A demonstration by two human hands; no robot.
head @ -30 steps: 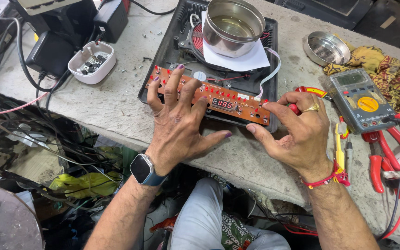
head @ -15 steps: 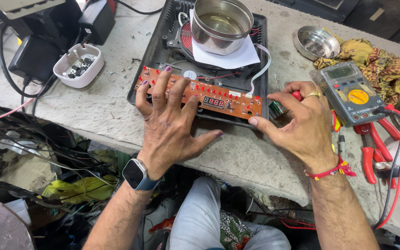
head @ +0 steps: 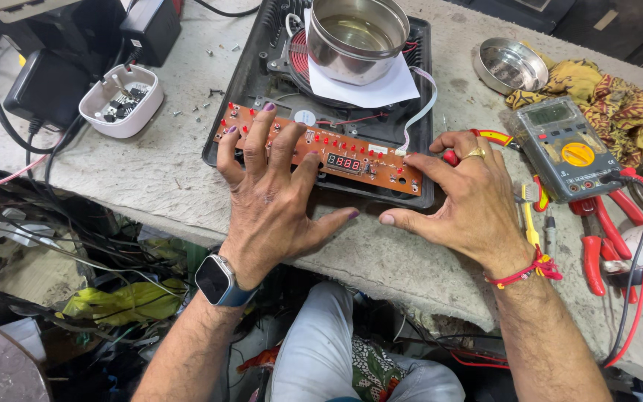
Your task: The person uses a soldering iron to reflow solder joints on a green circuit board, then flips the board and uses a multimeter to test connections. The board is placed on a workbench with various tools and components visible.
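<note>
Orange circuit board [head: 351,158] lies under splayed left hand [head: 273,197]; right hand [head: 466,197], at three o'clock, fingertips its end, both hands open, gripping nothing.

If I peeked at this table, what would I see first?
Probably the long orange circuit board with little red lights, lying across the front of an opened black cooktop. The left hand spreads its fingers on the board, and the right hand touches its right end. Behind, a shiny steel pot sits on white paper.
</note>
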